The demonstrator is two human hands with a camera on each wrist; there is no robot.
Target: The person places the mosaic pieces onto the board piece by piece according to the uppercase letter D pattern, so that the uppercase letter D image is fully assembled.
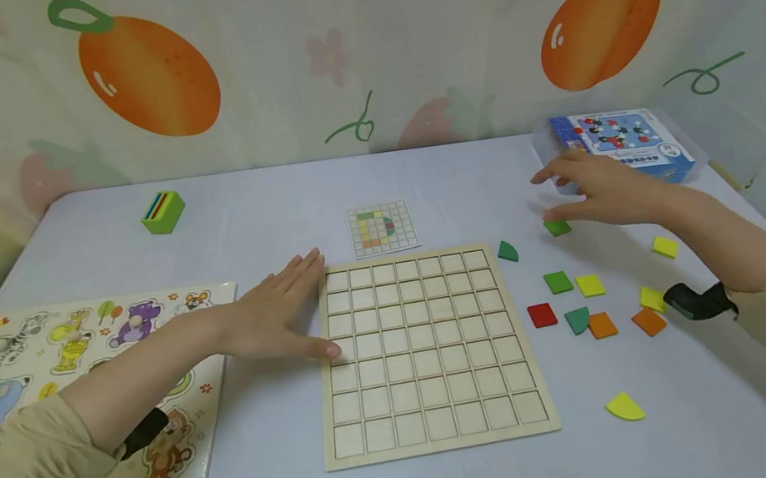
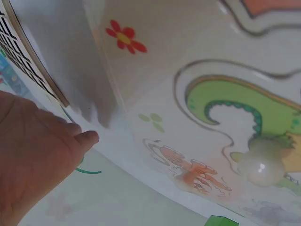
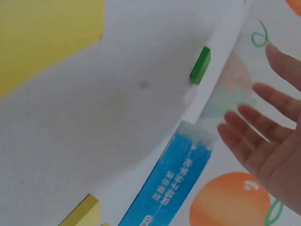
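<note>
My left hand (image 1: 273, 308) lies with fingers stretched out at the left edge of a wooden grid board (image 1: 414, 356), the thumb touching its frame. All the visible cells of the board hold no pieces. Over on the right, my right hand (image 1: 606, 189) hovers with fingers spread above a green square tile (image 1: 559, 227), holding nothing. In the right wrist view that hand (image 3: 268, 132) shows its fingers loosely extended, apart from the green tile (image 3: 201, 66). Below it are scattered a red square (image 1: 542, 315), orange squares (image 1: 602, 325), yellow squares (image 1: 589, 285) and green quarter-round pieces (image 1: 507, 251).
A small pattern card (image 1: 384, 228) lies behind the board. An animal knob puzzle (image 1: 214, 436) covers the left side. A green striped block (image 1: 163, 212) stands at the back left, and a blue box (image 1: 629, 143) at the back right. A yellow quarter-round piece (image 1: 625, 406) lies near the front.
</note>
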